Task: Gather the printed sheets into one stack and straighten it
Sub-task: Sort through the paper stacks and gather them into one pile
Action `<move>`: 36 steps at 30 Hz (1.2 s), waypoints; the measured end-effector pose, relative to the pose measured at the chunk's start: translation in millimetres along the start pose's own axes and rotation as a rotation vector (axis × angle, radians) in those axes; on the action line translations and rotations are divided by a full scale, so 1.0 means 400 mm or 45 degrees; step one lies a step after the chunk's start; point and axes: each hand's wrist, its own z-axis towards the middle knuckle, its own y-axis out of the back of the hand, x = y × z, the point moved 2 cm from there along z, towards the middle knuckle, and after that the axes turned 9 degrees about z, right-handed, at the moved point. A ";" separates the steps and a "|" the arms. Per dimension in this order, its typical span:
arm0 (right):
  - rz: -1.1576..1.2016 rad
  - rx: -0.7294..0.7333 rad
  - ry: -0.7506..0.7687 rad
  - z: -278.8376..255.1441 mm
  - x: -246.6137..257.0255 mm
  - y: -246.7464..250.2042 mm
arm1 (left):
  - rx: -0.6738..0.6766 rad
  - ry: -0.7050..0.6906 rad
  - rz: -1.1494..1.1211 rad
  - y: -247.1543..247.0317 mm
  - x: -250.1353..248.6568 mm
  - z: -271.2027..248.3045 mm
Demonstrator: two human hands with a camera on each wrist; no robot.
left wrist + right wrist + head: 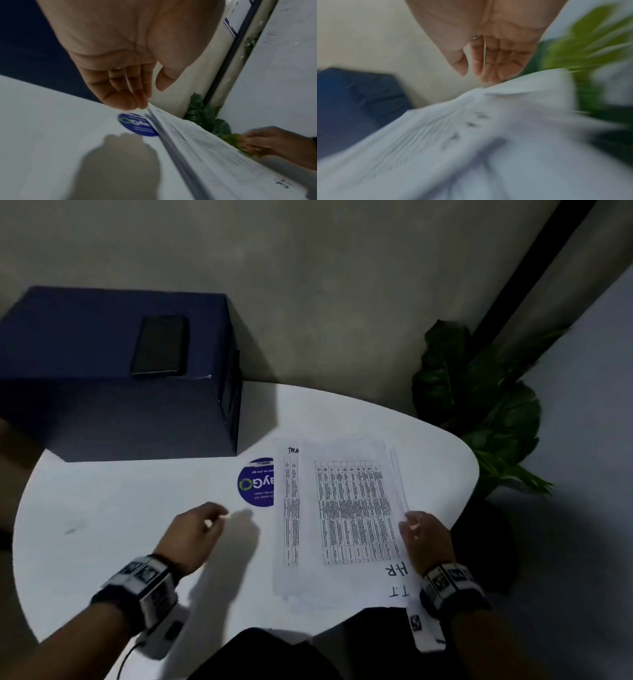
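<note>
We are seeing one loose stack of printed paper sheets (346, 518), their edges fanned and uneven, so we cannot count them, lying flat on the right half of the rounded white desk (113, 508). Our left hand (195, 530) is hovering over bare desk, fingers relaxed, grasping nothing. Our right hand (423, 534) is resting at the stack's right edge, fingers loosely extended, gripping nothing. One round blue sticker (257, 482) is peeking from under the sheets. One dark rectangular phone (160, 346) is lying on one navy box (102, 405).
</note>
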 end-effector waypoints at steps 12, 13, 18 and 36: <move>0.210 0.324 -0.145 0.031 0.109 -0.192 | 0.141 0.214 -0.371 -0.225 -0.215 0.164; 0.215 0.251 -0.156 0.031 0.106 -0.188 | 0.105 0.263 -0.342 -0.217 -0.211 0.168; -0.010 0.024 -0.341 0.033 0.062 -0.170 | 0.106 0.366 -0.307 -0.215 -0.157 0.182; -0.128 0.282 -0.651 0.064 0.125 -0.214 | -0.140 0.273 -0.216 -0.035 0.012 0.162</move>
